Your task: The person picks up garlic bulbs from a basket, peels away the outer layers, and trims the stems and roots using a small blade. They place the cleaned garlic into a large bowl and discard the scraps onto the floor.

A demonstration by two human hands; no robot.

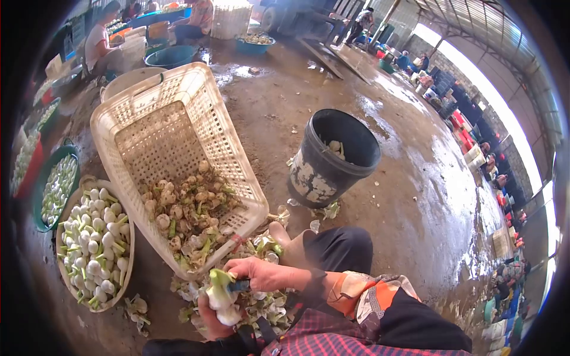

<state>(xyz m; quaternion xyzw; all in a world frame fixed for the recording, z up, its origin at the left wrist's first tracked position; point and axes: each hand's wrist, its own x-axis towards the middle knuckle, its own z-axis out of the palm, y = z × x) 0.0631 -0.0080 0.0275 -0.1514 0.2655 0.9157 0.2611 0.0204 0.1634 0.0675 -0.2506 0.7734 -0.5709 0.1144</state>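
Note:
My left hand (212, 319) is closed around a white garlic bulb (224, 302) with a green stem stub. Pressed against the bulb's stem is a blue-handled knife (240, 286), gripped in my right hand (254, 273); its blade is hidden. Loose garlic skins (274, 308) lie beneath both hands. Just ahead, a tilted cream plastic crate (228, 142) contains unpeeled, dirt-covered garlic (187, 204). To the left stands a shallow basket (129, 261) heaped with peeled white garlic (95, 243).
A black bucket (312, 178) with some scraps inside stands ahead to the right. Left of the basket sits a green tub (38, 204) of garlic. Wet concrete floor (409, 172) stretches right. Several people work farther off, one seated person (98, 47) among tubs at upper left.

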